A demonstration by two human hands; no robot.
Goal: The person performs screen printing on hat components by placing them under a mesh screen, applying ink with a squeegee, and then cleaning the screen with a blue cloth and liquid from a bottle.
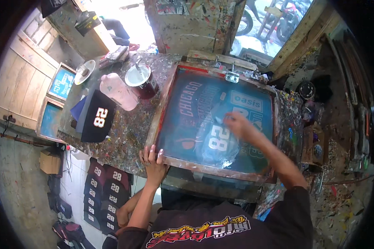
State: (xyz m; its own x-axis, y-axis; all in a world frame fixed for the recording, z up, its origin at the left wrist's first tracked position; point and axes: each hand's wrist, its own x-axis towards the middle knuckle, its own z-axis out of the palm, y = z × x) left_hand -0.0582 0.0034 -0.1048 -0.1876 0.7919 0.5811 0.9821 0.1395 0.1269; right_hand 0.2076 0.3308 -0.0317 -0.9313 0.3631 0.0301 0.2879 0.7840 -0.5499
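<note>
In the head view, a screen-printing frame (164, 108) lies over the right part of a paint-spattered workbench (124, 141), held at its far edge by a metal hinge clamp (232, 76). The frame carries teal mesh with several stencilled designs. The one being worked, a white number stencil (218, 139), sits near the middle of the mesh, toward the frame's near edge, with a wet-looking sheen around it.

The person's left hand (154, 163) is at the frame's near-left corner, its fingers hooked over the rim and gripping it. The right hand (232, 123) is over the mesh just beyond the number, fingers bunched in a pinch; a small pale scrap shows beside the fingertips, but whether they hold it I cannot tell.

The step in hand looks like wiping or rubbing the mesh around the number while the left hand steadies the frame. The next move seems to call for light, even pressure across the wet patch, with the corner kept firm so the mesh does not shift.

Toward the bench's left edge lies a black fabric piece (93, 118) printed with a matching number. Between it and the frame, nearer the far edge, stand a pink plastic jug (119, 92) and an open paint tub (147, 87). More printed dark pieces (112, 186) lie below the bench's near-left edge.
</note>
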